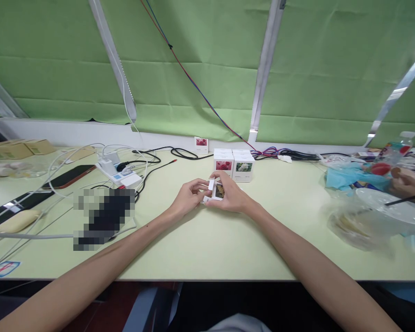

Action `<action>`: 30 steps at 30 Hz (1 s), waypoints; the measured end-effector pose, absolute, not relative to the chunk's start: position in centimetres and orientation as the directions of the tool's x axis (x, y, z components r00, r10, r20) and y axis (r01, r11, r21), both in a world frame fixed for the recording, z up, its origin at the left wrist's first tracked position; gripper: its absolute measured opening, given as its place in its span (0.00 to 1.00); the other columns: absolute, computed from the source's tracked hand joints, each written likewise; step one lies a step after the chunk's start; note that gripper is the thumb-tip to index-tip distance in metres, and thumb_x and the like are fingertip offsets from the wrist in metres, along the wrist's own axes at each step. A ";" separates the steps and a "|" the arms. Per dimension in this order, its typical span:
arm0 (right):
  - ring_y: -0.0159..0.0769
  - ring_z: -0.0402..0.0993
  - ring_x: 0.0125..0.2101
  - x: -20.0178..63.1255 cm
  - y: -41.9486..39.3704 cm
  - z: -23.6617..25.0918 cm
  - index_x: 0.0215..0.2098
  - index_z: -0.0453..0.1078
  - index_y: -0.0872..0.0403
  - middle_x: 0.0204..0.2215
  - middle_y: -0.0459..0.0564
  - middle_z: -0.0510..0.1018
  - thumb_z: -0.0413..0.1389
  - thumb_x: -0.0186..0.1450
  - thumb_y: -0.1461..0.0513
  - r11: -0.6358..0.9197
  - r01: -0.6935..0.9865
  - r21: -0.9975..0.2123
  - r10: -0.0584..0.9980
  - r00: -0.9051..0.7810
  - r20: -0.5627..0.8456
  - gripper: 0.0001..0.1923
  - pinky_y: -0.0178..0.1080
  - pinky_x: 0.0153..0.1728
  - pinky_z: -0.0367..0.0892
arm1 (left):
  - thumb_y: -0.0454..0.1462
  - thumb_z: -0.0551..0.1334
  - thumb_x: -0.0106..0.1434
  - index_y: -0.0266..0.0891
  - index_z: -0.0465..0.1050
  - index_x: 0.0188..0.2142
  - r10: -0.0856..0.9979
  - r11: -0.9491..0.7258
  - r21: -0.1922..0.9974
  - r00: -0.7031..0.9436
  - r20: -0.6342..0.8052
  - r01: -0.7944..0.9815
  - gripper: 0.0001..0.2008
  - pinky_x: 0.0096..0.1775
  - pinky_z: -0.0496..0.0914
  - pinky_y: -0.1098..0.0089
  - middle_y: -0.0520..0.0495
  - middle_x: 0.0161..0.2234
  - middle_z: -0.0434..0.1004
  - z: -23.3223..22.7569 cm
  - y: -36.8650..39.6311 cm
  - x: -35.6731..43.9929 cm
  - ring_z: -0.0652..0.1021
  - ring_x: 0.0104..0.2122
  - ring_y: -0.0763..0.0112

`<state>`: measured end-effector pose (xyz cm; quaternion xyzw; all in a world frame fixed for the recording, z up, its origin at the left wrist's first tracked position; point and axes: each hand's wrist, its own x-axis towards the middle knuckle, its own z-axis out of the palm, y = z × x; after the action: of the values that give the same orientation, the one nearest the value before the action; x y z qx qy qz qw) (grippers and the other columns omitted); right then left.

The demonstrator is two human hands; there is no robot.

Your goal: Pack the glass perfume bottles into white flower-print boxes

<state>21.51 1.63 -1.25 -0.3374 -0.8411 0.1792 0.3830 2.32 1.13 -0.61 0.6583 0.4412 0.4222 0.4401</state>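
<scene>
Between my hands is a small white box (214,190) with a dark flower picture on its side, tipped over near the middle of the table. My right hand (228,193) wraps round it from the right. At its left end a flap stands out, and the bent fingers of my left hand (191,196) are at that end; whether they pinch anything is hard to make out. Just behind stand white boxes, one with a red flower picture (224,166) and one with a white flower picture (244,167).
A single flower card or box (201,144) stands by the wall. A power strip (119,173) with tangled cables and phones (72,176) lie to the left. On the right are a lidded plastic cup (387,207), blue cloth (346,177) and another person's hand (410,184).
</scene>
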 end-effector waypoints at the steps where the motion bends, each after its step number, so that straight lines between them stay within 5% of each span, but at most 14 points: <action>1: 0.44 0.69 0.49 21.5 1.6 -1.2 0.54 0.56 0.49 0.52 0.54 0.67 0.67 0.57 0.53 0.707 0.430 -0.561 0.706 -0.478 0.523 0.34 0.45 0.48 0.68 | 0.46 0.70 0.51 0.38 0.76 0.41 0.953 -0.222 0.951 0.254 0.165 0.215 0.21 0.20 0.61 0.73 0.43 0.36 0.82 -0.5 1.1 2.3 0.70 0.22 0.75; 16: 0.42 0.70 0.46 21.6 1.5 -1.3 0.54 0.57 0.48 0.52 0.53 0.68 0.67 0.58 0.53 0.711 0.413 -0.570 0.702 -0.472 0.533 0.33 0.44 0.45 0.68 | 0.41 0.66 0.53 0.37 0.76 0.41 0.943 -0.228 0.944 0.295 0.154 0.237 0.16 0.20 0.59 0.75 0.45 0.37 0.82 -0.6 0.9 2.3 0.68 0.21 0.78; 30: 0.43 0.70 0.48 21.5 1.5 -1.2 0.54 0.57 0.48 0.53 0.53 0.67 0.67 0.57 0.53 0.699 0.419 -0.580 0.714 -0.455 0.532 0.33 0.45 0.46 0.69 | 0.49 0.68 0.56 0.36 0.76 0.42 0.938 -0.250 0.941 0.299 0.177 0.227 0.21 0.21 0.61 0.74 0.43 0.37 0.80 -0.6 0.9 2.2 0.68 0.23 0.76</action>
<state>21.49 1.47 -1.17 -0.3402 -0.8324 0.1863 0.3958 2.20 0.91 -0.63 0.6777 0.4297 0.4071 0.4362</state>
